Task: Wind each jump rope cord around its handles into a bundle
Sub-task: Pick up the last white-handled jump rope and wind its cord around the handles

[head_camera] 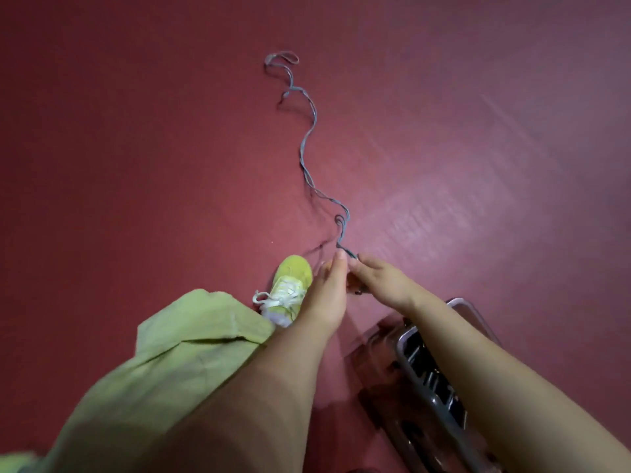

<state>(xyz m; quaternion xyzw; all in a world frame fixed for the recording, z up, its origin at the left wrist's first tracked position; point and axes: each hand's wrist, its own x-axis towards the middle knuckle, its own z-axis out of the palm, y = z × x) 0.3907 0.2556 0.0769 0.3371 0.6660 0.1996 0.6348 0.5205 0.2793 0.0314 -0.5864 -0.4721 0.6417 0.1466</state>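
A grey-blue jump rope cord (309, 138) trails in loose waves across the red floor, from a small loop at the far end down to my hands. My right hand (382, 279) pinches the near end of the cord between thumb and fingers. My left hand (326, 291) is held right beside it, fingers extended upward, its fingertips touching the cord at the same spot. The handles are hidden between my hands; a small dark piece shows under my right hand.
A grey plastic basket (430, 370) with dark items inside sits on the floor under my right forearm. A yellow-green sneaker (290, 285) and a green trouser leg (170, 363) are at lower left. Red floor (136, 131) spreads all round.
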